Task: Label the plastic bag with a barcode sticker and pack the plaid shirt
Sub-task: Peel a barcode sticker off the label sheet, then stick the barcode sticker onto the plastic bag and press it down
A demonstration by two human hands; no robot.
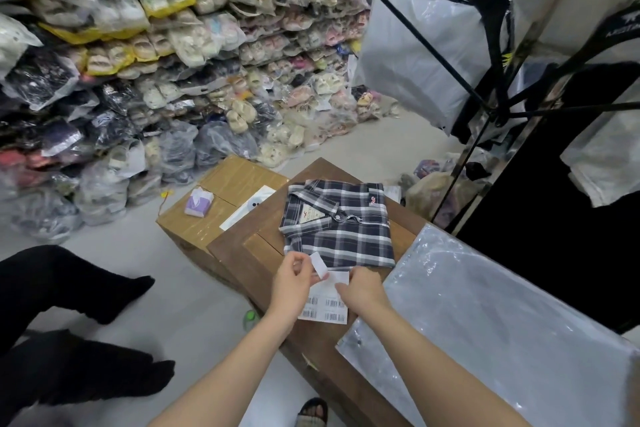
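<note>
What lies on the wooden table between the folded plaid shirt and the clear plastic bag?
In the head view, nothing: a bare strip of brown wooden table separates the folded navy-and-white plaid shirt from the clear plastic bag at its right.

Barcode sheet [327, 308] partly under hands.

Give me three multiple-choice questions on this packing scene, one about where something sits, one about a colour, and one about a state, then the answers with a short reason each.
1. Where is the plaid shirt?
A. On the wooden table
B. On a hanger
C. On the floor

2. What colour is the tissue pack on the cardboard box?
A. Red
B. Purple
C. Green

3. What is the state of the plastic bag?
A. Shirt inside
B. Rolled up
C. Flat and empty

Answers: 1 A, it lies folded on the table. 2 B, its wrapper is purple. 3 C, it lies flat beside the right hand, while the left hand pinches a sticker.
</note>
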